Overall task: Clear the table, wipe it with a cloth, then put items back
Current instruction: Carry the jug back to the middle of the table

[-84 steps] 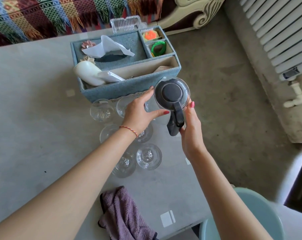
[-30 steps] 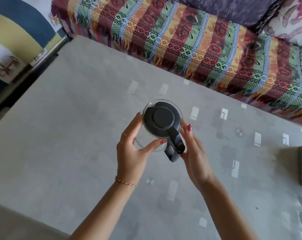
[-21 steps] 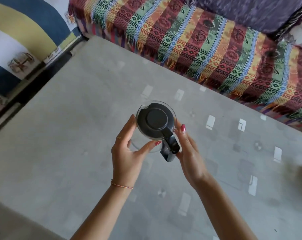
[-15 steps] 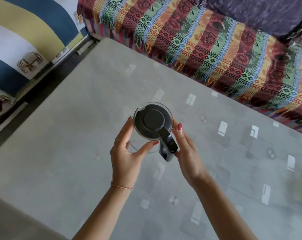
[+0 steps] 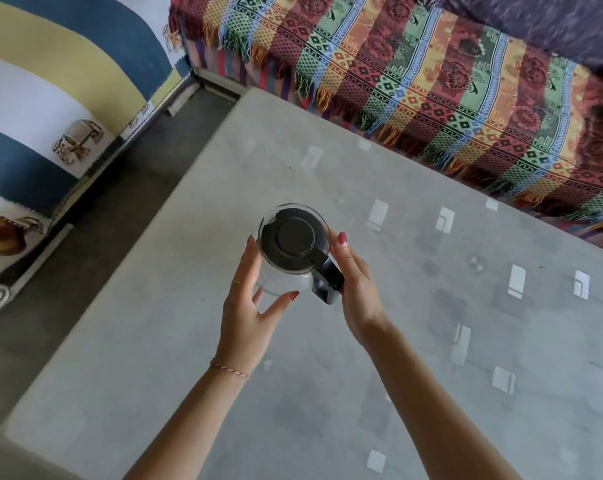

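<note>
Both hands bracket a glass jug with a black lid over the grey table; the left hand cups its side with spread, nearly straight fingers; the right hand lies against the black handle, fingers seemingly curled behind it, though hidden; a striped woven throw lies beyond the far edge.

A single head-worn wide-angle view looked steeply down and forward, close over the grey surface. The person's forearms entered from the bottom edge; the patterned blanket ran across the far top.
</note>
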